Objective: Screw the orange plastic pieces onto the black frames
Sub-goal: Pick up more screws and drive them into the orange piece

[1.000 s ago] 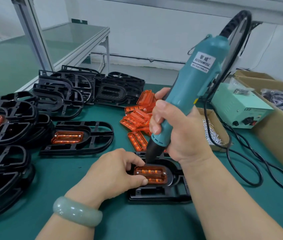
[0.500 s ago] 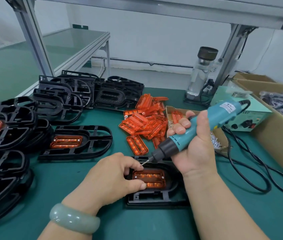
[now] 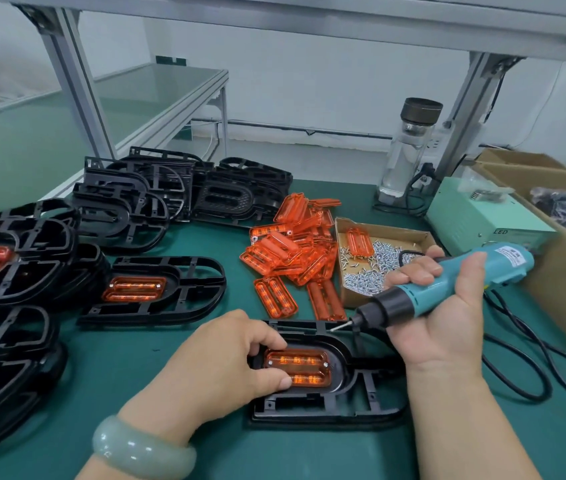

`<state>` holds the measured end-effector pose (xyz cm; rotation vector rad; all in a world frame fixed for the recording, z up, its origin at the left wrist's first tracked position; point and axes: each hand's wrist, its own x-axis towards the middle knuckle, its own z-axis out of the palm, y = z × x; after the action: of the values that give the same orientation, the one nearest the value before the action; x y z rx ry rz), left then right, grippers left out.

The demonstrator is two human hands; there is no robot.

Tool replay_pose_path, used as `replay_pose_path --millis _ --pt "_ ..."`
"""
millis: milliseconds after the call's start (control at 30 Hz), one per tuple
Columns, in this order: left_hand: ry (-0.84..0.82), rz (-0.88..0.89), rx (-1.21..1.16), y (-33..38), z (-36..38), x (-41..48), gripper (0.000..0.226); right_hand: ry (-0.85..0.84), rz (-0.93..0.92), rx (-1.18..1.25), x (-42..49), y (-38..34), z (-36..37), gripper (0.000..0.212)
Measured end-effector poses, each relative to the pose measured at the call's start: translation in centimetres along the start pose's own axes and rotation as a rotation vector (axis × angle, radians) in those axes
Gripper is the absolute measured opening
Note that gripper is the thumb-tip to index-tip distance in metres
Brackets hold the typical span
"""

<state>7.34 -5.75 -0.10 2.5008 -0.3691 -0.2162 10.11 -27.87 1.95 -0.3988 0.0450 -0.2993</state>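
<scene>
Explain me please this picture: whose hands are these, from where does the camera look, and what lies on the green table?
No machine here: a person works with bare hands, filmed by a camera on their head looking down. The left hand holds an orange plastic piece seated in a black frame on the green table. The right hand grips a teal electric screwdriver, tilted, its tip near the frame's far edge. Behind lie loose orange pieces, a cardboard tray of screws, empty frames and finished frames.
</scene>
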Motion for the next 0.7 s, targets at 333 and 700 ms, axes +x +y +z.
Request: replay_pose_path --millis 333,700 --pt "0.113 0.093 0.124 2.2 -0.7 0.1 0.035 0.013 0.02 0.02 0.2 0.2 -0.3 0.031" --pt "-0.071 0.287 0.242 6.5 1.4 2.0 0.078 0.06 0.03 0.086 0.6 -0.5 -0.6 0.033"
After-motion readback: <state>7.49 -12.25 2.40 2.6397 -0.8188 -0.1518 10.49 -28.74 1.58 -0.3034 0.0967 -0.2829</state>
